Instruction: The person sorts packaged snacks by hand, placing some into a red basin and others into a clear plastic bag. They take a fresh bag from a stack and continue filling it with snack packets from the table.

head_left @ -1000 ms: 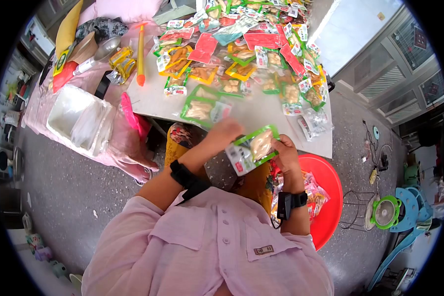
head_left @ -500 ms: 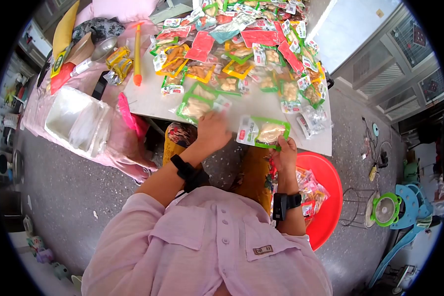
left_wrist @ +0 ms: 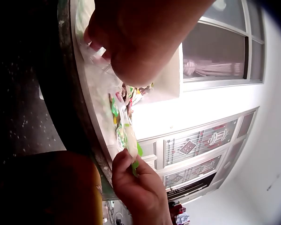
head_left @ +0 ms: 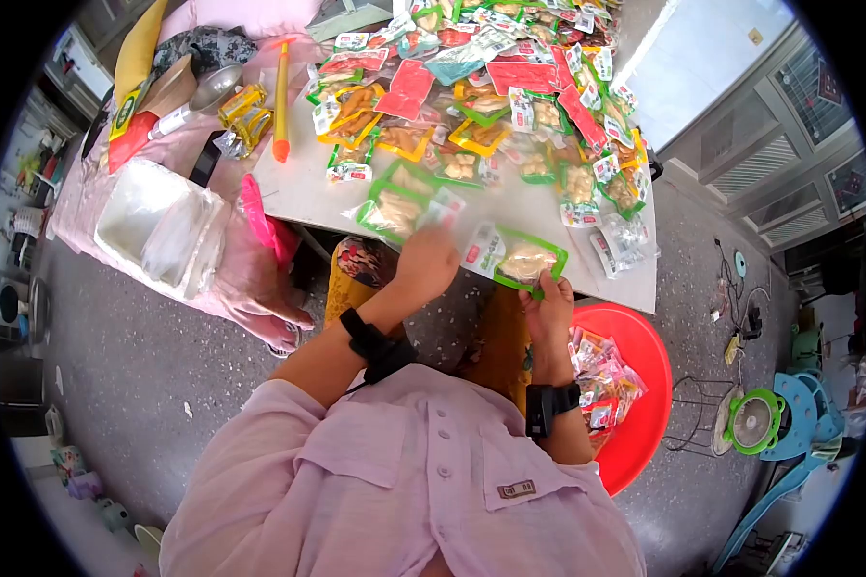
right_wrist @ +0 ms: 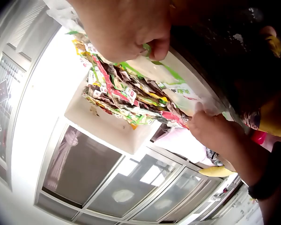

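Note:
My right hand [head_left: 550, 310] pinches a corner of a green-edged food packet [head_left: 527, 260] with a clear window, pale food inside and a white label; its lower corner is between thumb and fingers in the right wrist view. My left hand [head_left: 427, 262] is over the table's near edge, its fingertips blurred beside the label of another green-edged packet [head_left: 394, 210] lying on the table. In the left wrist view the left fingers [left_wrist: 94, 43] are bent at clear plastic film [left_wrist: 94, 58]; I cannot tell whether they grip it.
A heap of green, yellow and red food packets [head_left: 486, 96] covers the far part of the white table [head_left: 298, 197]. A red basin [head_left: 645, 385] with pink packets stands by the right arm. At left are a white foam box [head_left: 130, 221] and a yellow stick [head_left: 281, 106].
My right hand has carried its packet from in front of the body up to the table's edge and turned it flatter. My left hand went left to the lying packet, then slightly back right.

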`<move>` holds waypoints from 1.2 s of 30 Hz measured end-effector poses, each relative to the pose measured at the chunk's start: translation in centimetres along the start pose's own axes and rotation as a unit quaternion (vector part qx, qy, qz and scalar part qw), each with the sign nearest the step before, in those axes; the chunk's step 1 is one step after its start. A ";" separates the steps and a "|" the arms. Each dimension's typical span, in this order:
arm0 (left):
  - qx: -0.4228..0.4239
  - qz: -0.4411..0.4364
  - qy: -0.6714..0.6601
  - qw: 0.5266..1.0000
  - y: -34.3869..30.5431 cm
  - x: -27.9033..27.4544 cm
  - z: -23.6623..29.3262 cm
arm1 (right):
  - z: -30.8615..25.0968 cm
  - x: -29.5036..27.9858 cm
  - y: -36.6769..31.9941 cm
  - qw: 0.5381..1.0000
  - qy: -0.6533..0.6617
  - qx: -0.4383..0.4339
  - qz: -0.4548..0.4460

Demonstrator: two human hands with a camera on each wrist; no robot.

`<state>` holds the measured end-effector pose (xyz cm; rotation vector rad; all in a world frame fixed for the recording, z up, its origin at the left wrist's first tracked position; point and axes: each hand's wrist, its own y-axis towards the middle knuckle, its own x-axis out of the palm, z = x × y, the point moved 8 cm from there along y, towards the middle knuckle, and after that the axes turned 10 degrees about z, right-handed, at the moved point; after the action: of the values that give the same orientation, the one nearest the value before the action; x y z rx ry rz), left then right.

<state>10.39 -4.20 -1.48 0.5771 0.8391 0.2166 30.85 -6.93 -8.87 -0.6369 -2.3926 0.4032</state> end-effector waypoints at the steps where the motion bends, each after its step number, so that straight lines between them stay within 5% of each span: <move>1: -0.003 0.011 -0.020 1.000 0.1 -0.4 0.1 | -0.1 0.2 -0.2 1.000 0.003 0.003 0.001; 4: -0.059 -0.028 -0.041 0.997 0.5 -0.6 0.1 | 0.7 0.9 -0.4 1.000 0.015 0.011 -0.020; 13: 0.104 0.059 0.038 0.992 0.6 -2.0 3.4 | 2.7 4.5 -0.7 0.997 0.064 0.031 -0.033; 27: 0.108 0.066 0.058 0.990 0.5 -3.4 3.6 | 4.0 5.0 -1.0 0.991 0.077 0.110 -0.028; 35: 0.081 0.003 0.072 0.994 -0.2 -2.2 3.0 | 5.0 6.6 -1.8 0.950 -0.270 0.040 -0.149; 36: 0.087 0.002 0.077 0.993 -0.3 -2.2 3.1 | 4.9 6.6 -1.8 0.967 -0.214 0.055 -0.129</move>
<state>11.23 -6.59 1.37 0.7312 1.0122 0.1941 22.49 -5.55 -8.58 -0.1931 -2.7903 0.6043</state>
